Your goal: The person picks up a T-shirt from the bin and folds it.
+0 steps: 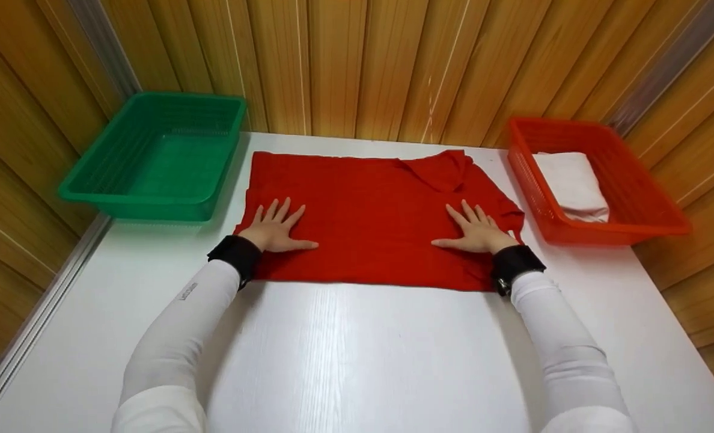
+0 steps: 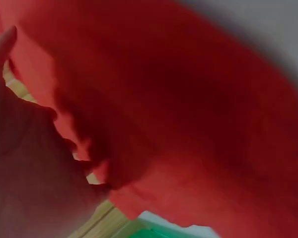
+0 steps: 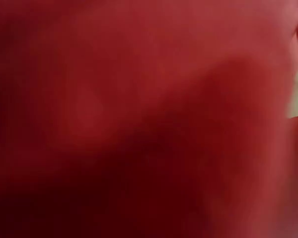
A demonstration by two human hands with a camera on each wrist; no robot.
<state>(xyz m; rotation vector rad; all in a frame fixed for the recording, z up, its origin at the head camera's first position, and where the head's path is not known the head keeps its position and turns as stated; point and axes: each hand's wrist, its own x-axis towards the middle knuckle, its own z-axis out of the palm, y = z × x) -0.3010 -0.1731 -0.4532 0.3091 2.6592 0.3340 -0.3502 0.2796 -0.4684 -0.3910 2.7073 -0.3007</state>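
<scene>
A red collared shirt (image 1: 369, 222) lies spread flat on the white table, folded into a rough rectangle. Its collar (image 1: 441, 171) is at the far right, and the right edge slants with a small crumpled part. My left hand (image 1: 274, 231) rests on the shirt's left side, fingers spread and straight. On the right side, my right hand (image 1: 476, 233) presses the cloth, likewise with fingers spread. The left wrist view is filled by the red cloth (image 2: 179, 109) beside part of the hand. Blurred red cloth (image 3: 139, 109) covers most of the right wrist view.
At the back left stands a green plastic basket (image 1: 152, 207) with nothing in it. A red plastic basket (image 1: 597, 233) at the back right holds a folded white cloth (image 1: 573, 183). Wood-patterned panels (image 1: 333, 72) border the white table (image 1: 357, 355) at the back and sides.
</scene>
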